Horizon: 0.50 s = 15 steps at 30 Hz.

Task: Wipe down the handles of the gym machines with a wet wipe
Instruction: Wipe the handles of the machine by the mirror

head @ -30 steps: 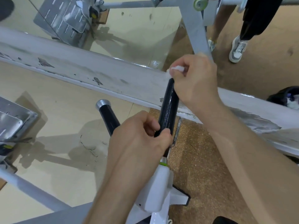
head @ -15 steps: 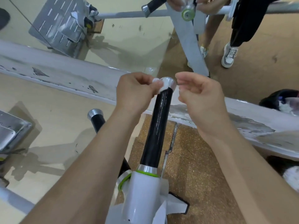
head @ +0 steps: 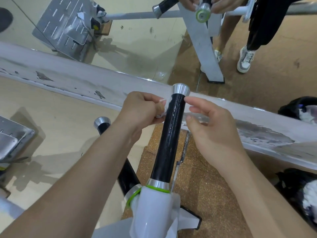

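Nearest the viewer, a white machine arm with a green ring carries the black handle, which runs away from the viewer and ends in a silver cap. Two bare forearms reach in along either side of this handle.

Left of the handle and lower down, a second handle with its own silver end points away over the beige floor. Under the handle and to its right lies a brown cork mat.

The left hand has its fingers curled, pinching a bunched white wet wipe against the handle's left side, just below the cap. Half a second ago the wipe sat on the cap itself. A second ago the right hand held it at the handle's tip while the left hand gripped lower down.

The right hand is now relaxed and holds nothing, fingers loosely spread just right of the handle. Its forefinger tip reaches the handle's edge below the cap; whether it touches cannot be told.

Beyond the cap, a scuffed white ledge crosses the view. A dark bag rests far right of the handle, and a grey metal plate lies far left.

Farthest, behind the ledge, a mirror shows hands at a machine arm and pale trainers.
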### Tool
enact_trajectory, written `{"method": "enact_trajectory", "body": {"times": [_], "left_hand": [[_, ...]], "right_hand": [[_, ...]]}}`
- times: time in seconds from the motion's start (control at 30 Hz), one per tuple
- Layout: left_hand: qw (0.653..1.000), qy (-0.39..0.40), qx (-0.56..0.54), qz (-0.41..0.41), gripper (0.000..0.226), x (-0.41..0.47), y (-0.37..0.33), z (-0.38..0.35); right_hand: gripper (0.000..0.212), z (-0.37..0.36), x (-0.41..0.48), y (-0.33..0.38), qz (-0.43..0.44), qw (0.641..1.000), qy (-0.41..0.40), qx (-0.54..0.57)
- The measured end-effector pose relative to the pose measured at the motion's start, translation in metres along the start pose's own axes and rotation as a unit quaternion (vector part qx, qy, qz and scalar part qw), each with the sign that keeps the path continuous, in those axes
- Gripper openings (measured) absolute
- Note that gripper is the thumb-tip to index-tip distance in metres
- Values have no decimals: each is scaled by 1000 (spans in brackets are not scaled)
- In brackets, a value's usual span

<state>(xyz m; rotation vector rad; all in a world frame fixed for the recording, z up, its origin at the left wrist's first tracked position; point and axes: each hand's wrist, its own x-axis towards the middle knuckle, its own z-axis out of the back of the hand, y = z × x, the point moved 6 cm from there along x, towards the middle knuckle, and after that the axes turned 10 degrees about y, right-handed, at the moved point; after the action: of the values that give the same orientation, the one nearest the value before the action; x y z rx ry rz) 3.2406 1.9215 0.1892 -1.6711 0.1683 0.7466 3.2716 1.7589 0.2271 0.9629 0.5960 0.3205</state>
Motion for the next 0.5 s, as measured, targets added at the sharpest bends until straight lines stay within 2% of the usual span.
{"method": "enact_trajectory", "body": {"times": [0.17,0.27,0.33,0.4,0.5], "left_hand": [[998,32,-42,-31,16,2,-7,-9],[999,32,4,-31,14,1,-2,-12],[997,47,58,0,9,0,4,-7],[991,68,108,36,15,-1,9,-3],[996,78,52,5,7,-4,4,-6]], "right_hand": [[44,-5,-3,-1,-4,1000,-2,10],[43,-6,-5,-3,-9,1000,-2,5],[42,-7,-6,-5,-11,1000,-4,8],[42,-7,-8,-5,-11,1000,-5,10],[42,-6,-8,-5,-9,1000,-7,19]]}}
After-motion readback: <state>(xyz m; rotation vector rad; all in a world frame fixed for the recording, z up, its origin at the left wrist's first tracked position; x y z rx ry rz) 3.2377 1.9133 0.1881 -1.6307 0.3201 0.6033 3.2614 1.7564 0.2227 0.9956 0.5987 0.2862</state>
